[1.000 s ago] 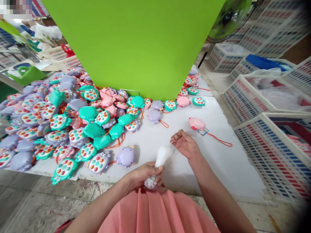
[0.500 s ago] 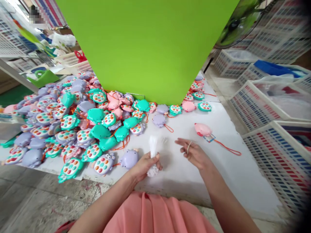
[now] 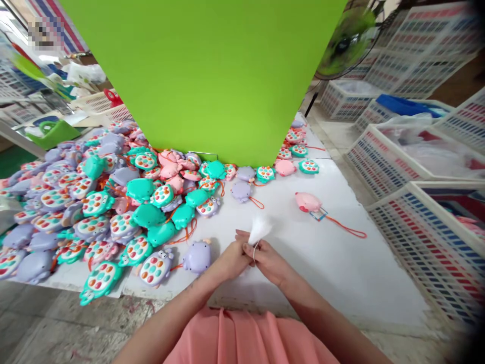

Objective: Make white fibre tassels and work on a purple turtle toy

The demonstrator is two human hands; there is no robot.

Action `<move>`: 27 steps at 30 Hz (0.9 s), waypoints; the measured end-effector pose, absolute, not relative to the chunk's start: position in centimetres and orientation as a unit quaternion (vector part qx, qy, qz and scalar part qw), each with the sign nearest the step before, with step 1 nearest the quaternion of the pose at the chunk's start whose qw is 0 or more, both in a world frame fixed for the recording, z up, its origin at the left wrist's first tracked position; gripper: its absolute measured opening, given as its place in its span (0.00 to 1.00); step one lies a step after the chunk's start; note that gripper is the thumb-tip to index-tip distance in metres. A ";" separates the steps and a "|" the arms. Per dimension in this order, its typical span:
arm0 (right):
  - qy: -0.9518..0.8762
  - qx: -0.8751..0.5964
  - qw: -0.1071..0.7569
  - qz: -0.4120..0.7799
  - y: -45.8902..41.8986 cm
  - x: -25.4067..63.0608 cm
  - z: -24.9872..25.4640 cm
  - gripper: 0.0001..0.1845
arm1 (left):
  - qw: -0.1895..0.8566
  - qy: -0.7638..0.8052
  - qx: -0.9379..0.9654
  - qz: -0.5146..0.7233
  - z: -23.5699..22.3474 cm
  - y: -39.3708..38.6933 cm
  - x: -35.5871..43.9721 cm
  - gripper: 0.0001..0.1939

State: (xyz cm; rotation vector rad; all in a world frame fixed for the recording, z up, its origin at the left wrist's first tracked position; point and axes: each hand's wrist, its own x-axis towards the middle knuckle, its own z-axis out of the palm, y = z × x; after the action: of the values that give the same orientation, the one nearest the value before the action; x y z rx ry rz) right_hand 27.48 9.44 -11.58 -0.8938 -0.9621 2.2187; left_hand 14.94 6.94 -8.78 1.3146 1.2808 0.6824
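A bundle of thin white strands (image 3: 259, 228) stands upright over the table's near part, its top fanned out. Around its lower part my left hand (image 3: 232, 260) is closed. My right hand (image 3: 270, 262) meets it there, its fingers closed at the bundle with a pale rubber band (image 3: 254, 251) stretched over them. The fingertips partly hide one another, so how far the band goes round the bundle cannot be seen. Left of my hands lies a purple animal-shaped toy (image 3: 197, 256). A pink toy (image 3: 308, 201) with a tag (image 3: 318, 215) and orange cord lies to the right.
Many purple, green and pink toys (image 3: 149, 215) are heaped on the white table (image 3: 326, 273) at left. A large green panel (image 3: 212, 76) rises at the back. White crates (image 3: 420, 247) line the right side; a fan (image 3: 343, 45) stands behind.
My right hand has moved left to the bundle, bringing the rubber band, and its fingers have closed. The strands' top now looks more fanned out. The view has shifted slightly.
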 end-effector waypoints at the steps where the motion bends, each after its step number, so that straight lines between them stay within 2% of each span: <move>1: -0.359 -0.333 0.279 0.826 9.4 27.5 -11.6 0.32 | 0.572 0.545 0.550 0.273 -8.9 7.0 14.9 0.08; 5: -0.363 -0.330 0.302 0.817 9.5 27.5 -11.1 0.23 | 0.627 0.532 0.517 0.237 -9.0 7.3 14.7 0.04; 7: -0.363 -0.321 0.308 0.819 9.6 27.6 -10.6 0.20 | 0.641 0.519 0.510 0.244 -8.8 7.3 14.5 0.07; 11: -0.342 -0.286 0.308 0.841 9.7 27.7 -10.2 0.22 | 0.677 0.482 0.493 0.257 -8.1 7.1 13.8 0.19; 18: -0.309 -0.267 0.326 0.853 9.6 27.6 -10.6 0.20 | 0.740 0.403 0.454 0.290 -7.2 6.8 12.7 0.20; 22: -0.268 -0.230 0.336 0.873 8.9 27.1 -10.2 0.19 | 0.779 0.378 0.384 0.320 -8.7 6.3 11.6 0.32; 25: -0.225 -0.196 0.345 0.890 8.6 26.8 -9.5 0.17 | 0.844 0.331 0.326 0.267 -10.7 5.4 11.3 0.46; 27: -0.193 -0.194 0.374 0.886 8.9 26.9 -9.0 0.16 | 0.866 0.299 0.328 0.228 -11.7 4.6 11.7 0.50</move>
State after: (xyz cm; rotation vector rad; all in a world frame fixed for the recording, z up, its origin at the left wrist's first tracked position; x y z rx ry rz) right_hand 26.89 8.89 -9.00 -0.4965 -0.4935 2.2695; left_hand 11.68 4.61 -11.70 0.6877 0.6262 0.4777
